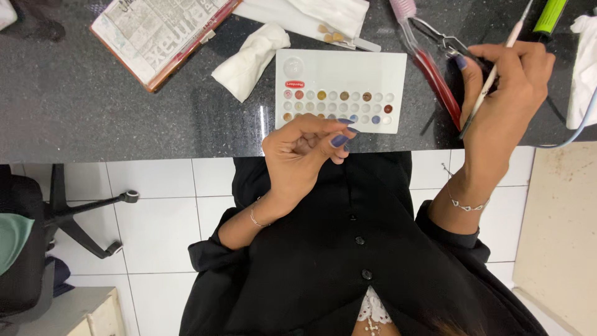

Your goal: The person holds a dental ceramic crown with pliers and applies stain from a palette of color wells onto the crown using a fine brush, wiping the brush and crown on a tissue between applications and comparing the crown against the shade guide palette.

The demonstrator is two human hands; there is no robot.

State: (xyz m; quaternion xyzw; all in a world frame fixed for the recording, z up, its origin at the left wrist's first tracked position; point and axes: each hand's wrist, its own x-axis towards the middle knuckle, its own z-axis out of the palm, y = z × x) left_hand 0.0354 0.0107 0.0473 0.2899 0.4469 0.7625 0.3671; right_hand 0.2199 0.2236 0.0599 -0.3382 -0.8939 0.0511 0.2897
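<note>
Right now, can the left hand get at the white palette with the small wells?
Probably yes: the left hand hovers at the near edge of the white palette, and nothing lies between them.

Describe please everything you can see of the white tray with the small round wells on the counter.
The white palette tray is a flat rectangle, apparently plastic or ceramic, lying flat on the dark speckled counter. It has one large round well near its top left corner, a small red label beneath that, and three rows of small round wells. Several wells hold dabs of red, brown, ochre and blue; others look empty. The left hand hovers over its lower edge, pinching something too small to identify. A crumpled white tissue lies beside its left side.
</note>
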